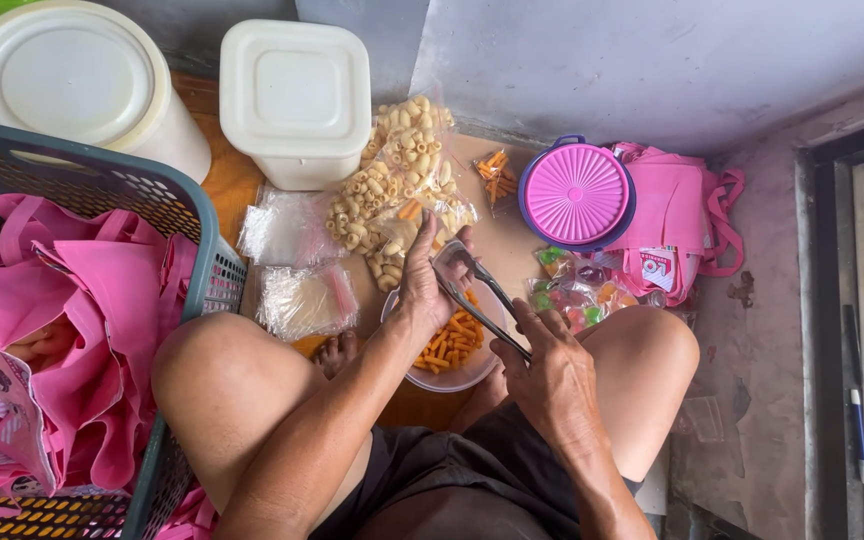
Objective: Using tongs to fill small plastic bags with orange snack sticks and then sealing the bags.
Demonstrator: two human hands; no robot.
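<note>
Tongs (479,300) sit gripped in the right hand (552,375), tips inside a small clear bag pinched open by the left hand (422,285), over the bowl of orange snack sticks (449,345). Best keep the bag mouth wide, directly above the bowl.

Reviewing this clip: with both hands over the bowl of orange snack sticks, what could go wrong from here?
1. The left hand holds a small clear bag open above the white bowl; if the opening sags, orange sticks could miss it and land on the floor.
2. The right hand works metal tongs near the left fingers, which might get pinched.
3. The bowl sits between bare legs, so a knee shift could tip it.
</note>
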